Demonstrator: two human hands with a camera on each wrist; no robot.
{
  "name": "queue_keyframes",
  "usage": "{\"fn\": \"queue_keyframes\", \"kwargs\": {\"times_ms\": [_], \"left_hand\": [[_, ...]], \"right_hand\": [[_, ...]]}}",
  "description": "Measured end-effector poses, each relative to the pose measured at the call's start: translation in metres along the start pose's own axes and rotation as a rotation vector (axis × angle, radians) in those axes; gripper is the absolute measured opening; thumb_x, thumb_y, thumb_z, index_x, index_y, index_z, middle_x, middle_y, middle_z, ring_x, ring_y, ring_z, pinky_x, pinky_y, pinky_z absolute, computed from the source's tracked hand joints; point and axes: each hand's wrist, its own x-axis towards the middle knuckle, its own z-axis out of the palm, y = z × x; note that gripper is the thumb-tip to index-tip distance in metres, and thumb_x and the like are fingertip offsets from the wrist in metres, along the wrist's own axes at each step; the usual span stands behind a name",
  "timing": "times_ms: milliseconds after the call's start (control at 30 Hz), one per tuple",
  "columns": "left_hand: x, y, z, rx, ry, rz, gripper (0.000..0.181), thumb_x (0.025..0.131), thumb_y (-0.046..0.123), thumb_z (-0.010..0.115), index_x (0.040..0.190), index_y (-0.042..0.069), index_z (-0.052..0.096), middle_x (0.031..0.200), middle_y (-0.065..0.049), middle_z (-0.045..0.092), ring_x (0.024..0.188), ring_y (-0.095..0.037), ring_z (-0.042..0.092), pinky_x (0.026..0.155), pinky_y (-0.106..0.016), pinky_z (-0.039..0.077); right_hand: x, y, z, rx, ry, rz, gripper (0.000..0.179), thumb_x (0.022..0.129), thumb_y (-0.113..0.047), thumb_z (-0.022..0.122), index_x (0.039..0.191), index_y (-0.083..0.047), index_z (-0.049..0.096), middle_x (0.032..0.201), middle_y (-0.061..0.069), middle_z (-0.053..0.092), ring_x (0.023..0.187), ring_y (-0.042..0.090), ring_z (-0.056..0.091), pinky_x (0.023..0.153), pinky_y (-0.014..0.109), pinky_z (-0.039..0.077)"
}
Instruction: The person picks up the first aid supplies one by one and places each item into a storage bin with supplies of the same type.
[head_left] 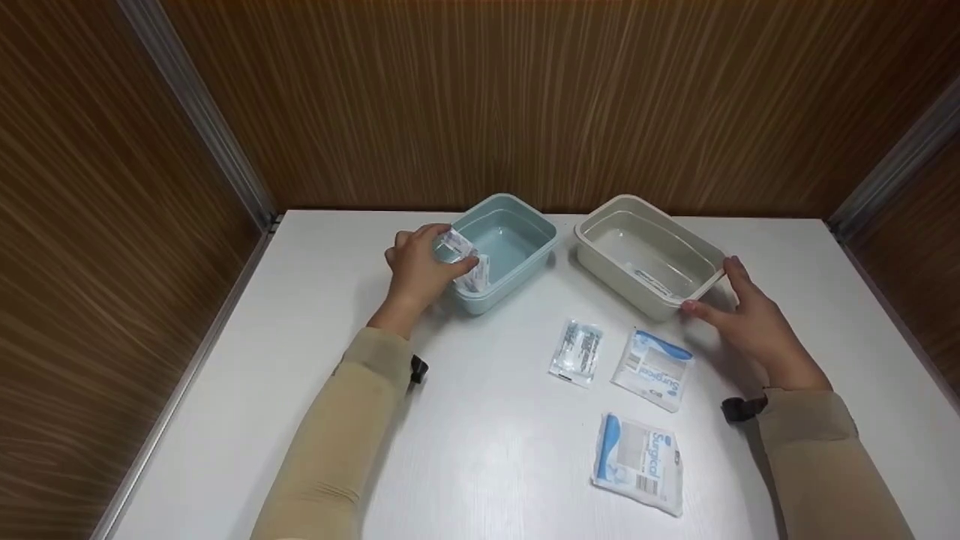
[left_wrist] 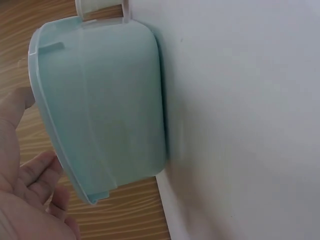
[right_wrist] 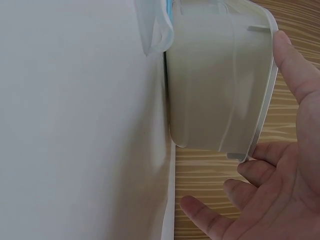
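In the head view my left hand (head_left: 424, 266) is at the near end of the light blue bin (head_left: 517, 274), thumb and fingertips holding small white printed packets (head_left: 474, 276) over its inside. The left wrist view shows that hand (left_wrist: 30, 185) beside the rim, the packets hidden behind the bin's wall. With thumb and index finger spread across the near right end, my right hand (head_left: 757, 322) grips the rim of a beige bin (head_left: 622, 281). A narrow white packet (head_left: 649, 281) lies inside it. In the right wrist view, the other fingers (right_wrist: 205, 215) stick out below the rim.
On the white table (head_left: 465, 450), a clear-and-white packet (head_left: 577, 351) and a packet marked Surgical (head_left: 654, 369) lie before the beige bin. Another Surgical packet (head_left: 639, 463) is nearer. A wood-grain wall (head_left: 525, 97) rises behind both bins, with another panel (head_left: 112, 225) at left.
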Motion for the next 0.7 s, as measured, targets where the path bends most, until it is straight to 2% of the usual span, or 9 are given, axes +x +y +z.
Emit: {"fn": "queue_keyframes", "kwargs": {"times_ms": [167, 367, 600, 700], "left_hand": [[-0.001, -0.003, 0.000, 0.007, -0.026, -0.021, 0.107, 0.083, 0.056, 0.100, 0.172, 0.024, 0.050, 0.165, -0.009, 0.051, 0.144, -0.035, 0.034, 0.119, -0.056, 0.034], [-0.005, -0.005, 0.001, 0.016, -0.041, -0.050, 0.118, 0.079, 0.065, 0.099, 0.175, 0.026, 0.043, 0.173, -0.008, 0.041, 0.152, -0.038, 0.029, 0.125, -0.060, 0.033], [-0.013, -0.007, 0.002, 0.122, -0.054, 0.004, 0.140, 0.071, 0.080, 0.096, 0.180, 0.021, 0.030, 0.189, -0.004, 0.024, 0.170, -0.034, 0.019, 0.137, -0.063, 0.014], [-0.016, -0.006, 0.005, 0.158, -0.053, 0.018, 0.147, 0.069, 0.084, 0.094, 0.182, 0.020, 0.025, 0.190, -0.006, 0.023, 0.172, -0.034, 0.017, 0.138, -0.062, 0.011]], "right_hand": [[0.000, -0.001, 0.001, -0.007, -0.004, 0.000, 0.128, 0.101, -0.070, 0.075, 0.181, -0.023, -0.014, 0.189, 0.006, -0.022, 0.173, 0.060, -0.007, 0.133, 0.086, 0.009], [0.000, -0.001, 0.000, -0.012, -0.005, 0.004, 0.129, 0.100, -0.072, 0.075, 0.181, -0.024, -0.014, 0.189, 0.007, -0.022, 0.173, 0.060, -0.006, 0.132, 0.087, 0.009], [0.000, 0.001, -0.001, 0.001, -0.009, -0.018, 0.129, 0.101, -0.070, 0.076, 0.180, -0.027, -0.016, 0.188, 0.005, -0.024, 0.172, 0.061, -0.005, 0.132, 0.087, 0.009], [0.000, 0.002, -0.003, 0.005, -0.001, -0.034, 0.129, 0.101, -0.068, 0.077, 0.180, -0.028, -0.016, 0.188, 0.004, -0.025, 0.172, 0.062, -0.004, 0.132, 0.087, 0.008]]}}
